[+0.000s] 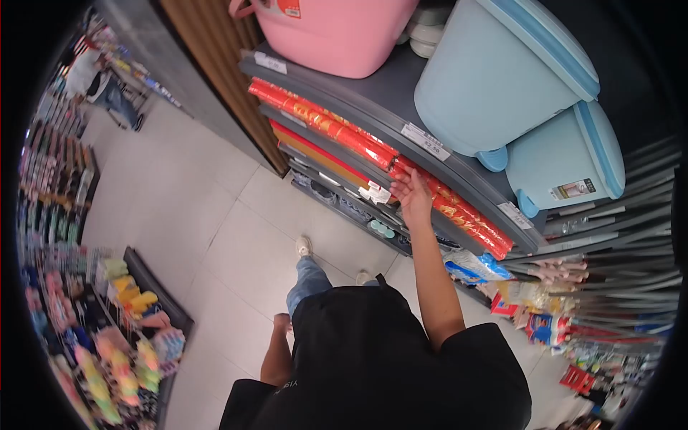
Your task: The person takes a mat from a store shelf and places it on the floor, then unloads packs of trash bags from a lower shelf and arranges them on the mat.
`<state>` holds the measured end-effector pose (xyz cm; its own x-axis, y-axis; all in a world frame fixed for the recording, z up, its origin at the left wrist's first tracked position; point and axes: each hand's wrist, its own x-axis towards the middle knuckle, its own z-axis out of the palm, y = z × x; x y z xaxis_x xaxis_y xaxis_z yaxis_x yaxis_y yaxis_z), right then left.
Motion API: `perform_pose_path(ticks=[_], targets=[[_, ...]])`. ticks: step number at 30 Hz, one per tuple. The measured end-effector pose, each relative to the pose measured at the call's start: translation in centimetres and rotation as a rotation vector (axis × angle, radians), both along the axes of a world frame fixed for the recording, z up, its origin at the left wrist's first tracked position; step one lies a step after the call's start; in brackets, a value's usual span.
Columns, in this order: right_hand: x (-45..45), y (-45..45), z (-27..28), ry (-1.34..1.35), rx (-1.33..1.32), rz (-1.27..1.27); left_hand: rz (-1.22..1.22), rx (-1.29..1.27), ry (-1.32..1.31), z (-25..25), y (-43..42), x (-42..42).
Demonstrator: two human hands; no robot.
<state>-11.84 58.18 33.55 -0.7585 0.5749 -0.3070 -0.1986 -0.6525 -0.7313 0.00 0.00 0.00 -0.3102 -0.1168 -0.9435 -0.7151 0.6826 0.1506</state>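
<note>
My right hand reaches to the shelf, fingers apart, at the red rolls with gold print that lie along a lower shelf; its fingertips are at or near them. Just left of the fingers is a white tag. My left hand hangs low beside my leg, partly hidden, and its fingers are too small to make out. Above the rolls, a pink bin, a large light blue bin and a smaller light blue bin stand on the upper shelf.
A display of colourful goods with a dark base edge stands at the lower left. A person is far off at the upper left. Packaged goods hang at the right. Pale floor tiles lie below.
</note>
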Motion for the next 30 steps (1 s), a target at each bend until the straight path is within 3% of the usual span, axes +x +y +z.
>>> perform_pose_path(ticks=[2, 4, 5, 6, 7, 13, 20, 23, 26, 30], targets=[[1.0, -0.1, 1.2, -0.048, 0.051, -0.098, 0.009, 0.068, 0.025, 0.6, -1.5, -3.6], [-4.6, 0.0, 2.0, -0.072, 0.065, -0.086, -0.024, 0.201, 0.123, -1.3, -1.3, -15.8], [-5.3, -0.6, 1.8, -0.091, 0.051, -0.077, -0.058, 0.184, 0.201, 1.0, -0.7, -19.8], [-5.8, -1.1, 1.3, -0.090, 0.040, -0.110, -0.242, 0.203, 0.371, 0.3, -1.1, -23.3], [-6.1, -0.9, 0.6, -0.087, 0.036, -0.144, -0.034, 0.227, 0.419, 3.0, 0.9, -26.5], [-6.1, -2.8, 0.8, -0.134, 0.096, -0.274, -0.147, 0.565, 0.631, 10.8, 11.2, -41.6], [-1.7, -5.4, -1.2, -0.278, 0.057, -0.329, -0.193, 1.011, 0.578, 25.3, 25.9, -45.9], [0.5, -6.8, -2.5, -0.259, -0.022, -0.408, -0.246, 1.102, 0.552, 28.9, 29.8, -45.4], [2.8, -7.8, -3.8, -0.219, -0.092, -0.475, -0.344, 1.081, 0.523, 28.6, 31.3, -45.0], [5.0, -8.6, -5.1, -0.228, -0.144, -0.512, -0.608, 0.989, 0.507, 23.0, 30.3, -43.3]])
